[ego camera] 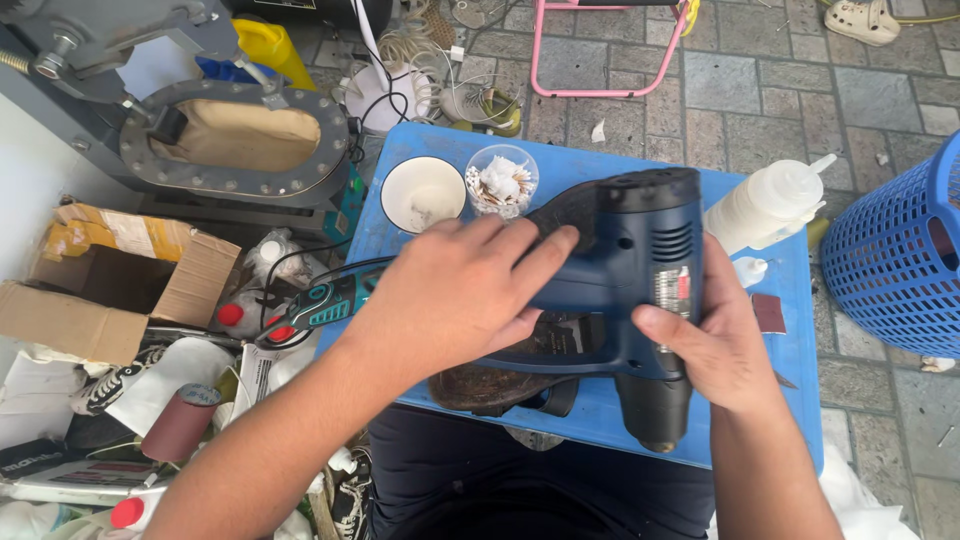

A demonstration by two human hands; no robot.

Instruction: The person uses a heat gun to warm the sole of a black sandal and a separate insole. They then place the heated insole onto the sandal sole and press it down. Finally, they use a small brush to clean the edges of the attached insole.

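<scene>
My right hand (715,335) grips a dark blue heat gun (640,270), its nozzle end pointing toward me over a blue plastic stool top (790,360). My left hand (455,290) presses flat on a dark shoe sole (500,385) lying on the stool, fingers reaching to the sole's far tip beside the gun. Most of the sole is hidden under my hand and the gun.
On the stool stand a white bowl (422,193), a clear cup of cotton swabs (502,180) and a white squeeze bottle (765,205). A teal rotary tool (320,305) lies at the left edge. A cardboard box (100,280) and clutter fill the left; a blue basket (900,260) stands right.
</scene>
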